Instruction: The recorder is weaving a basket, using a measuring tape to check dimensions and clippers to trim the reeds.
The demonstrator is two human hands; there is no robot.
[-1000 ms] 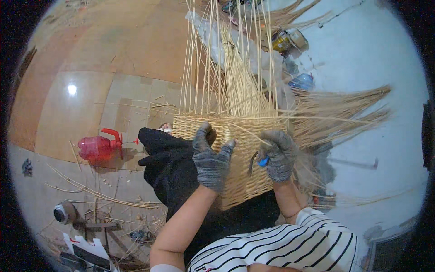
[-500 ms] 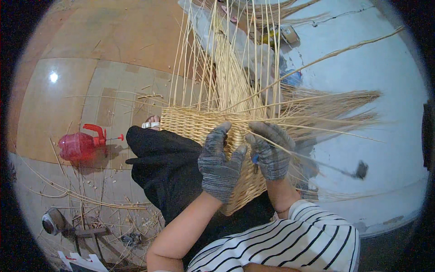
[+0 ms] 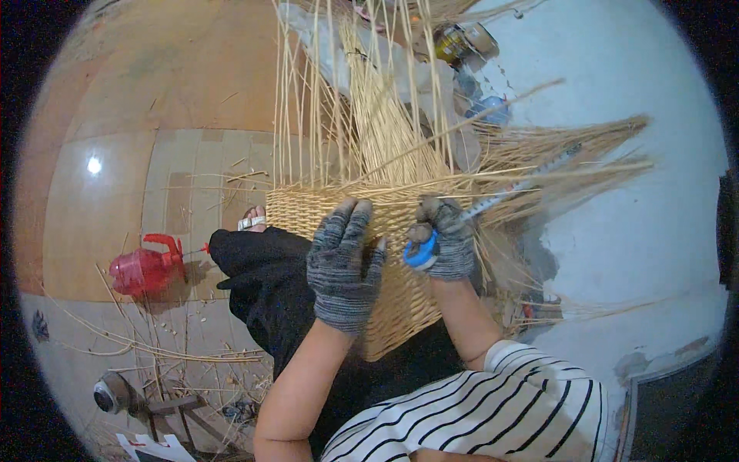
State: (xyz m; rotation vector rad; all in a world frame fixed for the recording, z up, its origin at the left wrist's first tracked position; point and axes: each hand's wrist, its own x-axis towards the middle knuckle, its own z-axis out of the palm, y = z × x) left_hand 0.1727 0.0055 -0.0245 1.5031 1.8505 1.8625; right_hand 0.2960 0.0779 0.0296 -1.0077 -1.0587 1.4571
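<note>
A woven wicker basket (image 3: 400, 296) with a pale tan weave rests across my lap, tilted. Tall upright stakes (image 3: 289, 115) rise from its far edge. My left hand (image 3: 344, 266), in a grey striped knit glove, lies on the weave with its fingers stretched out. Just right of it my right hand (image 3: 454, 250), gloved alike, is closed around a blue ring-shaped thing (image 3: 420, 251) whose kind I cannot make out. A narrow pale strip with blurred dashes (image 3: 523, 181) slants up and right from beside this hand. Long rods lie along the basket's far edge.
A red spray bottle (image 3: 146, 269) stands on the floor at left. Loose bundles of thin rods (image 3: 570, 146) lie at right, against a pale wall (image 3: 616, 246). A small wooden stool-like frame (image 3: 173, 408) and scattered offcuts are at lower left.
Both hands have moved slightly left. The right hand has turned, bringing the blue thing into view. The thin dark-ended piece right of it is gone from there; a dashed strip now slants upward.
</note>
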